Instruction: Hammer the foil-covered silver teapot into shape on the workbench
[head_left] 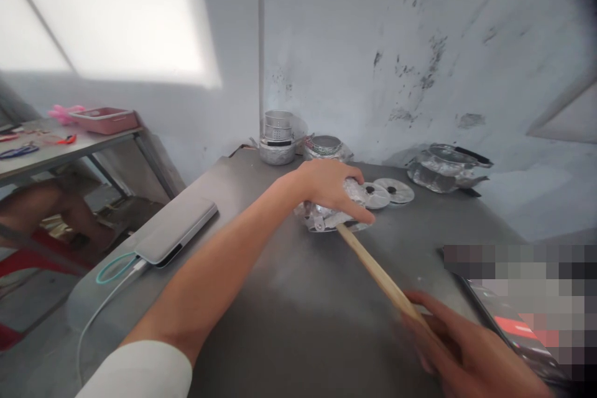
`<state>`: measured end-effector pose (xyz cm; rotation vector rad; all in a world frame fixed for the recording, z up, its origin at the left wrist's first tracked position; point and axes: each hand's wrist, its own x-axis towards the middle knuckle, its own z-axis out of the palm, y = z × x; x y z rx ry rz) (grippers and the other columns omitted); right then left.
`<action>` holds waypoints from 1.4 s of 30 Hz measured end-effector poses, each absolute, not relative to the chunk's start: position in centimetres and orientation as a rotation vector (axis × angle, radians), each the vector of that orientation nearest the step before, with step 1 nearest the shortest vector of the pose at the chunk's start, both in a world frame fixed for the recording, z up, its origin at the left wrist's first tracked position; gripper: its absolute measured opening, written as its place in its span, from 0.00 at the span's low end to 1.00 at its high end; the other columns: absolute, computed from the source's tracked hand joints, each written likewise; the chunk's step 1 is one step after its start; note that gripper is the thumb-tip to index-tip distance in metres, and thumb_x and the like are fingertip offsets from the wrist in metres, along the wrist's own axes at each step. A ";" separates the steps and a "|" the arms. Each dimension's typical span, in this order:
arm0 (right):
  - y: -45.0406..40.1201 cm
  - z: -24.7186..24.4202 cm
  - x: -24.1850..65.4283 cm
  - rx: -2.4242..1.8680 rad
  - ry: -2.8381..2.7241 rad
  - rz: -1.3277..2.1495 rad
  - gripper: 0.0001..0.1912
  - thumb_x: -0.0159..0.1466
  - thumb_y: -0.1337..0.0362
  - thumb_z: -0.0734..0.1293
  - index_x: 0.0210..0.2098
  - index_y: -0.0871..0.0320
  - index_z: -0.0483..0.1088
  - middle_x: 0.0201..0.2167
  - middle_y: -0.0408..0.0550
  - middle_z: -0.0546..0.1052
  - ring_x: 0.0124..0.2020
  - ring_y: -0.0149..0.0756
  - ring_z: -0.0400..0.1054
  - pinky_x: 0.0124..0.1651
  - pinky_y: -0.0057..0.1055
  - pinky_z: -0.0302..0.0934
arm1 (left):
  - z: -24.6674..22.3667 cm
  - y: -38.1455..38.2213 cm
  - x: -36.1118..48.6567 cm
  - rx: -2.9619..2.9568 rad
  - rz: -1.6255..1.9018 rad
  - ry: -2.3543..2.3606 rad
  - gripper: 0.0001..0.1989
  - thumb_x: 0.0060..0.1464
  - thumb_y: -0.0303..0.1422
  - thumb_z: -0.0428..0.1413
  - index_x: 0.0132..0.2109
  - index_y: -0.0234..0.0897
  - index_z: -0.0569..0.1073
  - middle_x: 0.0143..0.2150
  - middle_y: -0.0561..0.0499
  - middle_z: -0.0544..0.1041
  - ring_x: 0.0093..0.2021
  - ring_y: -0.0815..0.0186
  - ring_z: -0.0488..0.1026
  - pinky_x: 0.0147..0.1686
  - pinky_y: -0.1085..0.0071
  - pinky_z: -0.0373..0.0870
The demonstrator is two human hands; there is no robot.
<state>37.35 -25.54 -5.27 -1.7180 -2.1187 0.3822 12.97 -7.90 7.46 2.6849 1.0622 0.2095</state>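
Observation:
My left hand [329, 183] reaches over a dented silvery metal vessel [326, 217], with fingers curled on its far side and thumb along the near side. A small riveted lug shows on the vessel; its upper part is hidden under the palm. Closed around a pale wooden stick [380, 273] is my right hand [459, 345], at the lower right. The stick's far end meets the vessel's near side; whether it goes inside I cannot tell. Just right of my left fingers lie two round metal lids [400, 191] with black knobs.
Against the wall stand stacked metal cups on a pot [277, 150], another silvery vessel [326, 146] and a black-handled kettle [441, 168]. A power bank [180, 230] with cables lies left. A side table holds a pink basket [106, 119]; a person's leg [69, 211] is beneath.

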 end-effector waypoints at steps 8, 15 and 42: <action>-23.4 -1.4 34.5 -1.824 -1.958 1.016 0.31 0.67 0.49 0.57 0.65 0.54 0.61 0.21 0.41 0.74 0.15 0.34 0.67 0.15 0.26 0.59 | 7.1 -8.1 13.0 2.672 0.268 1.099 0.42 0.44 0.64 0.56 0.61 0.48 0.68 0.61 0.50 0.71 0.56 0.50 0.69 0.51 0.60 0.67; -23.7 -2.6 34.7 -1.669 -1.977 0.890 0.33 0.67 0.47 0.57 0.69 0.52 0.57 0.26 0.43 0.75 0.25 0.38 0.70 0.30 0.31 0.67 | 6.6 -7.2 12.9 2.681 0.334 1.153 0.41 0.44 0.63 0.56 0.61 0.48 0.68 0.62 0.52 0.70 0.58 0.48 0.67 0.54 0.60 0.65; -23.9 -3.8 33.3 -1.650 -2.035 0.534 0.30 0.69 0.56 0.56 0.70 0.52 0.56 0.20 0.40 0.75 0.20 0.35 0.70 0.23 0.26 0.63 | 6.1 -6.0 12.1 2.618 0.360 1.196 0.41 0.44 0.66 0.54 0.61 0.52 0.69 0.63 0.54 0.69 0.59 0.50 0.67 0.57 0.57 0.64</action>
